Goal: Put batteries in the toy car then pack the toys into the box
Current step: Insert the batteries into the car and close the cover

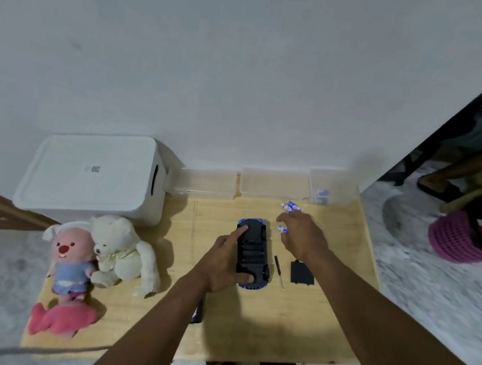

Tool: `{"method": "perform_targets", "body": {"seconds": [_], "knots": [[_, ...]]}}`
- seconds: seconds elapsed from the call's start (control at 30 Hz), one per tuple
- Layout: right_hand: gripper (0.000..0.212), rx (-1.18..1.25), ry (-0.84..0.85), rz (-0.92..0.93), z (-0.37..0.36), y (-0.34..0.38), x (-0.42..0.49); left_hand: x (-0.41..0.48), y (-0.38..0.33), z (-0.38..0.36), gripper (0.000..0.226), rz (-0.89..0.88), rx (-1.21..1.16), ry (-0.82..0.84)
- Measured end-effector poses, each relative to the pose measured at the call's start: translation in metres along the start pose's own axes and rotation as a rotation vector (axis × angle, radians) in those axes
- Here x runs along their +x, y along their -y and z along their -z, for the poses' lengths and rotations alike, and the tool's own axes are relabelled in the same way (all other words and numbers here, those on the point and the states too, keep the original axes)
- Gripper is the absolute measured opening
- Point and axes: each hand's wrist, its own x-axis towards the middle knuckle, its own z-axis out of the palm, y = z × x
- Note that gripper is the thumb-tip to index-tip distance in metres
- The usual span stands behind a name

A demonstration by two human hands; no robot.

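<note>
A blue toy car [252,252] lies upside down on the wooden table [247,327], its battery bay uncovered. My left hand [224,264] holds it, index finger on the far end and thumb on the near end. My right hand [303,234] hovers right of the car and pinches one small battery [282,229] between thumb and fingers. Two more batteries [291,206] lie just beyond it. The black battery cover [301,272] and a thin screwdriver [279,272] rest to the car's right. A white lidded box [93,177] stands at the back left.
A pink plush [69,268] and a white teddy bear [124,250] sit at the table's left. Clear plastic containers [272,184] line the wall; the right one [327,189] holds small blue-and-white items. A dark object [198,312] peeks from under my left forearm.
</note>
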Motion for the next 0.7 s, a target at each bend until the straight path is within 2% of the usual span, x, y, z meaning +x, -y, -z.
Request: {"method": "perform_targets", "body": {"seconds": [0.1, 0.2, 0.33, 0.37, 0.4, 0.43, 0.47, 0.5, 0.57, 0.7], "knots": [[0.030, -0.058, 0.009, 0.005, -0.011, -0.003, 0.006, 0.006, 0.009, -0.007, 0.122, -0.012, -0.010, 0.004], [0.015, -0.033, -0.080, 0.010, -0.016, -0.005, 0.006, 0.010, 0.010, -0.008, 0.116, 0.007, -0.047, 0.003], [0.019, 0.183, -0.215, -0.156, -0.008, -0.006, 0.007, 0.011, 0.010, -0.012, 0.110, 0.014, -0.165, 0.019], [0.015, 0.243, -0.230, -0.212, -0.004, -0.007, 0.009, 0.010, 0.008, -0.012, 0.103, 0.007, -0.202, 0.026], [0.012, 0.272, -0.228, -0.254, 0.001, -0.009, 0.012, 0.012, 0.004, -0.011, 0.090, -0.017, -0.134, 0.007], [0.011, 0.257, -0.216, -0.275, 0.007, -0.011, 0.015, 0.013, 0.004, -0.011, 0.076, -0.004, -0.155, -0.026], [0.013, 0.213, -0.204, -0.283, 0.012, -0.013, 0.017, 0.014, 0.003, -0.012, 0.073, 0.042, -0.221, -0.004], [0.015, 0.159, -0.198, -0.282, 0.016, -0.015, 0.018, 0.014, -0.001, -0.011, 0.082, 0.030, -0.184, 0.007], [0.016, 0.076, -0.200, -0.254, 0.020, -0.017, 0.021, 0.016, -0.002, -0.012, 0.090, 0.107, -0.296, 0.069], [0.027, -0.056, -0.184, -0.127, 0.010, -0.017, 0.027, 0.018, -0.001, -0.012, 0.109, 0.040, -0.178, -0.001]]}}
